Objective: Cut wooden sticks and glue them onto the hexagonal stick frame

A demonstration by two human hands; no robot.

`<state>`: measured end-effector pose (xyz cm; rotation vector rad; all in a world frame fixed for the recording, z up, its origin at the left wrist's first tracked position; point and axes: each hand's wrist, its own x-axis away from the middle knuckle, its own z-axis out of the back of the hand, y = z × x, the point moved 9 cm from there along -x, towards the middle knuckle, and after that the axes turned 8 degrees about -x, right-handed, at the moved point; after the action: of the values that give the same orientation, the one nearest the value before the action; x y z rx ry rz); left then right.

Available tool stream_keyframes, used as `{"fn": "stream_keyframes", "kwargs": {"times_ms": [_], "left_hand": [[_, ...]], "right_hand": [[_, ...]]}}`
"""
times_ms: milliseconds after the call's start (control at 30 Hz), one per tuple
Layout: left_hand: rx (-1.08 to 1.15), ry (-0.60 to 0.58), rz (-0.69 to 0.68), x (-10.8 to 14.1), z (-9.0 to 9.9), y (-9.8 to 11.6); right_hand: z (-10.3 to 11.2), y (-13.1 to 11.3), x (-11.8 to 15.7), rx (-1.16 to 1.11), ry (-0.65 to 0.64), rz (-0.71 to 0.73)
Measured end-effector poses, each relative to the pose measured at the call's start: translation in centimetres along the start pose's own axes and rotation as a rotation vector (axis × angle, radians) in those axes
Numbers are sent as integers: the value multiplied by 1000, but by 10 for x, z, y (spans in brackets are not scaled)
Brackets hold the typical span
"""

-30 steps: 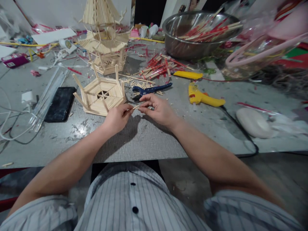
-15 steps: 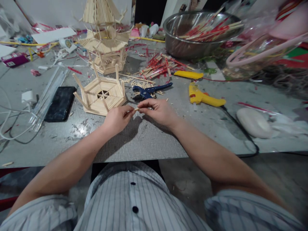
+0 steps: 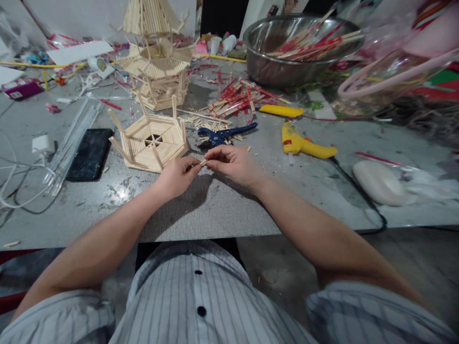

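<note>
Between my two hands, over the table's near part, is a short wooden stick piece [image 3: 203, 162]. My left hand [image 3: 179, 176] pinches its left end between thumb and fingers. At the other end, the fingertips of my right hand [image 3: 234, 165] are closed on the same piece. A hexagonal wooden stick frame [image 3: 152, 143] with upright posts lies just behind my left hand. Blue-handled cutters [image 3: 218, 136] rest behind my fingertips, among small cut stick pieces. Farther back stands a tiered stick pagoda [image 3: 154, 62].
A yellow glue gun [image 3: 304, 145] and a yellow knife [image 3: 281, 111] lie to the right. Behind are red-wrapped sticks [image 3: 236, 98] and a steel bowl [image 3: 287, 71]. A black phone [image 3: 89, 155] lies left, a white oval object [image 3: 378, 181] at right.
The hands have barely moved; the fingertips shifted slightly, and a little more of the stick piece shows between them.
</note>
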<state>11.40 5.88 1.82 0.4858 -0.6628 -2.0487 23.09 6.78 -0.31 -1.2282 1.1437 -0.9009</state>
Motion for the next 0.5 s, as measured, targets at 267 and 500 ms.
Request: {"fn": "stream_keyframes", "kwargs": {"times_ms": [267, 500], "left_hand": [[-56, 24, 7, 0, 3, 3], [-69, 37, 4, -1, 3, 2]], "right_hand": [[-1, -2, 0, -10, 2, 2], [-1, 2, -1, -39, 9, -21]]}}
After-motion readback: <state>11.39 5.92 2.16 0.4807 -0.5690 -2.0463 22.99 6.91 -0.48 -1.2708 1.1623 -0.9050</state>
